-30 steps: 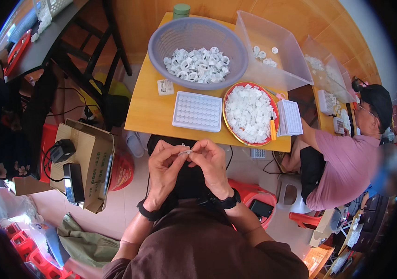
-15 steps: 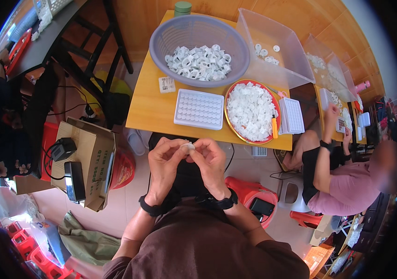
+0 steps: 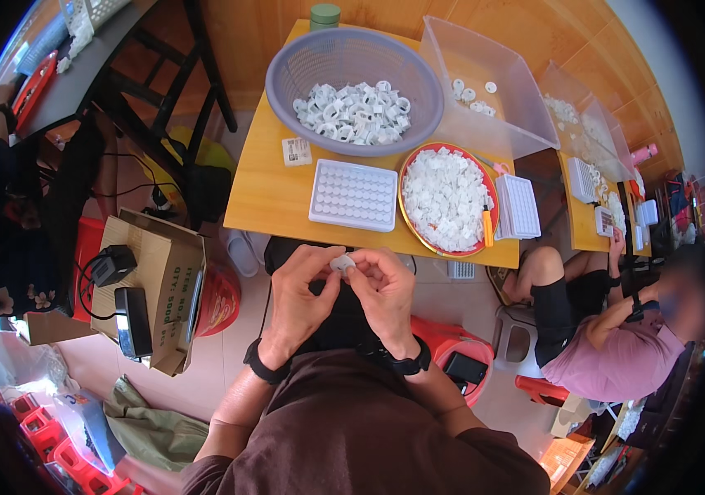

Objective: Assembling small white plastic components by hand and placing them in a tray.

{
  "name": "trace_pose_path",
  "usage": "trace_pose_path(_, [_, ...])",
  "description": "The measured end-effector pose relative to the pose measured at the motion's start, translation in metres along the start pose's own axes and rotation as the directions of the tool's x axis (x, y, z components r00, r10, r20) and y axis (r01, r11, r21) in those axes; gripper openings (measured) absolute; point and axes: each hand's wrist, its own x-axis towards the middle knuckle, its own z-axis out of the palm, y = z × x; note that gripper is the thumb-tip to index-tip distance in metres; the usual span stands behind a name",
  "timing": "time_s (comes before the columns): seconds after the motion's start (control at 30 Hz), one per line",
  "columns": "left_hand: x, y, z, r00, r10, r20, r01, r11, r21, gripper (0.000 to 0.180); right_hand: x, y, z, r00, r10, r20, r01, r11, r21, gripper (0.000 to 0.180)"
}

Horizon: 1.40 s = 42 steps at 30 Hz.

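Note:
A small, rounded white plastic part [image 3: 342, 263] is pinched between the fingertips of my left hand [image 3: 301, 289] and my right hand [image 3: 381, 293], just in front of the table's near edge. Fingers hide part of it, so its full shape cannot be made out. Beyond my hands lies a white tray [image 3: 353, 195] with rows of round places. To its right, a red plate with a gold rim [image 3: 403, 198] holds a heap of small white plastic pieces [image 3: 447, 198]. A grey-purple basket [image 3: 286, 62] behind the tray contains many white ring-shaped parts [image 3: 352, 111].
An orange-handled tool [image 3: 488, 224] rests on the plate's right rim, beside stacked white trays [image 3: 519, 206]. At the back right stands a clear bin [image 3: 526, 124]. A cardboard box [image 3: 158, 289] is on my left. A co-worker [image 3: 617, 346] sits at the right.
My hands have shifted slightly to the right with the white part, which is turned to show more of its face. At the right, the co-worker has drawn one arm back from the table.

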Motion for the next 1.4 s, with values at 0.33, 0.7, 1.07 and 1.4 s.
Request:
trace_pose_path(0.33, [0.000,-0.003,0.001,0.968,0.244,0.065,-0.252,0.909,0.331,0.034,0.000,-0.008,0.001,0.994,-0.102,-0.025,0.097,0.981,-0.167,0.013])
trace_pose_path(0.7, [0.011,-0.012,-0.005,0.903,0.399,0.156,-0.428,0.814,0.392,0.037,0.002,-0.001,0.000,0.994,-0.086,-0.061,0.082,0.995,-0.061,0.014])
trace_pose_path(1.07, [0.004,-0.020,0.001,0.966,-0.249,0.063,0.231,0.734,-0.639,0.021,0.003,-0.006,0.009,0.981,-0.167,-0.096,0.147,0.972,-0.183,0.010])
trace_pose_path(1.4, [0.007,-0.023,0.000,0.909,-0.355,0.218,0.367,0.432,-0.824,0.021,0.004,-0.002,0.010,0.981,-0.171,-0.095,0.162,0.982,-0.102,0.008])
